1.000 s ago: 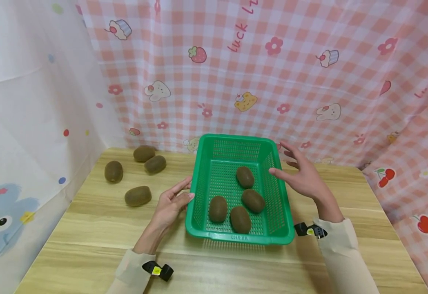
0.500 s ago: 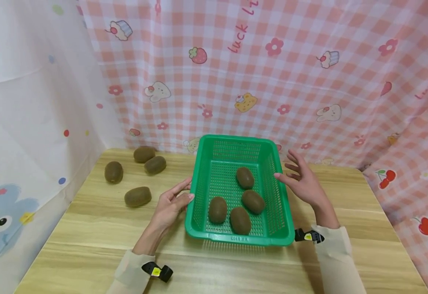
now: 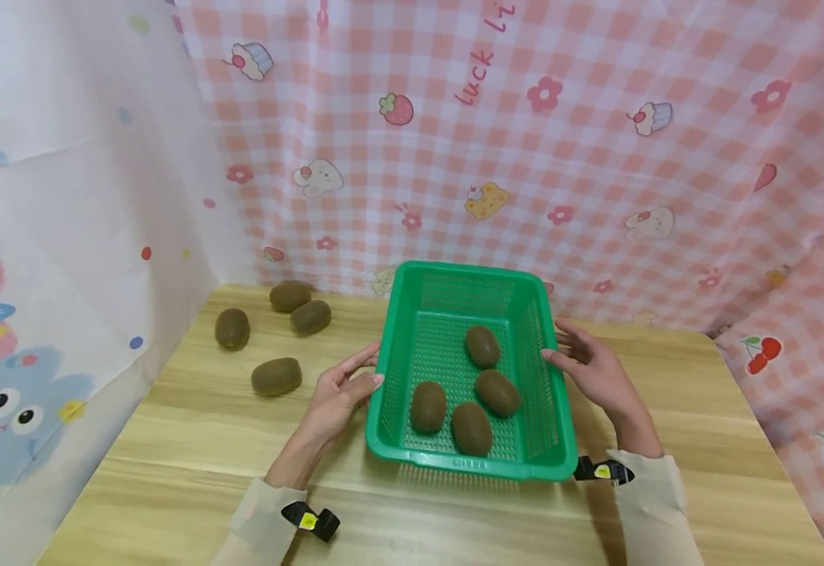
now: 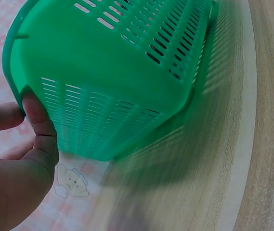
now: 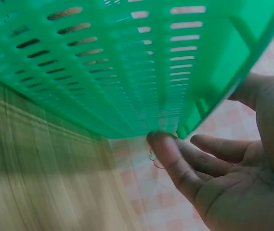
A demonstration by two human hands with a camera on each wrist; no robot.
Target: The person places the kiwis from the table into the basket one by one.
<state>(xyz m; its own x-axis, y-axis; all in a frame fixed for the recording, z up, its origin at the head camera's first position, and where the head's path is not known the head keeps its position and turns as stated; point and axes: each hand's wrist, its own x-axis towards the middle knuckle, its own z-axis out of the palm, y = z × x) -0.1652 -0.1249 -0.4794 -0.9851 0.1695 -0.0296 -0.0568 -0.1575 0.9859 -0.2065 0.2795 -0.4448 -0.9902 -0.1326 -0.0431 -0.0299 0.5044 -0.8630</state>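
A green plastic basket (image 3: 470,465) with slotted walls stands at the middle of the table, several brown kiwis (image 3: 472,429) lying on its bottom. At its left side, my left hand (image 3: 334,401) pinches the rim between thumb and fingers; the left wrist view shows the fingers (image 4: 41,120) against the outer wall. My right hand (image 3: 599,377) is at the right side, its thumb at the rim. In the right wrist view its fingers (image 5: 175,166) are loosely extended near the wall, not curled round the rim; whether they touch it I cannot tell.
Several more kiwis (image 3: 276,376) lie on the wooden table (image 3: 193,472), left of the basket. A pink checked cloth (image 3: 440,149) hangs behind the table, and a white printed cloth (image 3: 101,204) hangs at the left.
My right hand has drawn down and back along the basket's right side, and its thumb has come to the rim. My left hand keeps its hold. The whole view has shifted slightly.
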